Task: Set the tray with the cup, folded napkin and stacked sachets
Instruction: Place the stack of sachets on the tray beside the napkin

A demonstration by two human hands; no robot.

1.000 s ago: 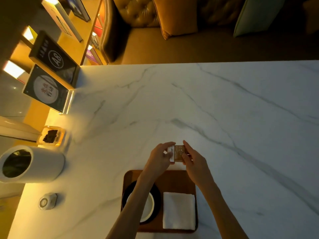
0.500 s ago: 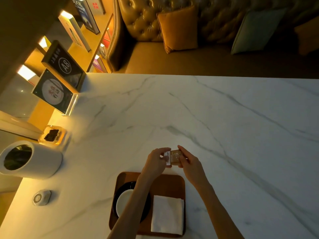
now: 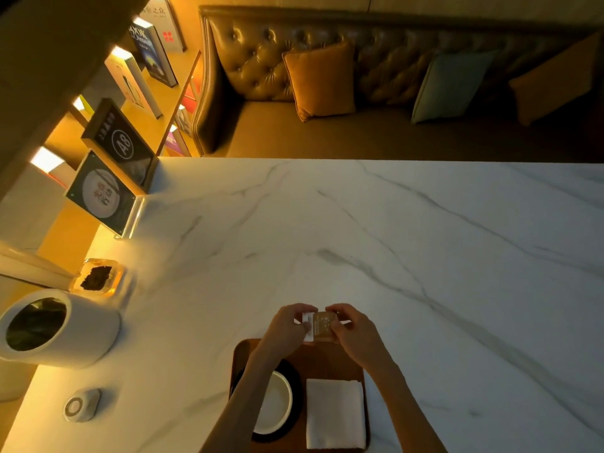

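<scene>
A wooden tray lies at the table's near edge. On its left stands a white cup on a dark saucer, partly hidden by my left forearm. A folded white napkin lies on the tray's right half. Just beyond the tray's far edge, my left hand and my right hand pinch a small stack of sachets between them, brown on top with a white edge showing at the left. The stack is held just above the tray's far rim.
The white marble table stretches far and right. At its left edge stand a white cylindrical container, a small amber dish, a round white device and a card stand. A leather sofa with cushions lies beyond.
The camera has tilted up, showing more of the sofa. Both hands keep hold of the sachets and have drawn slightly nearer the tray's far edge.
</scene>
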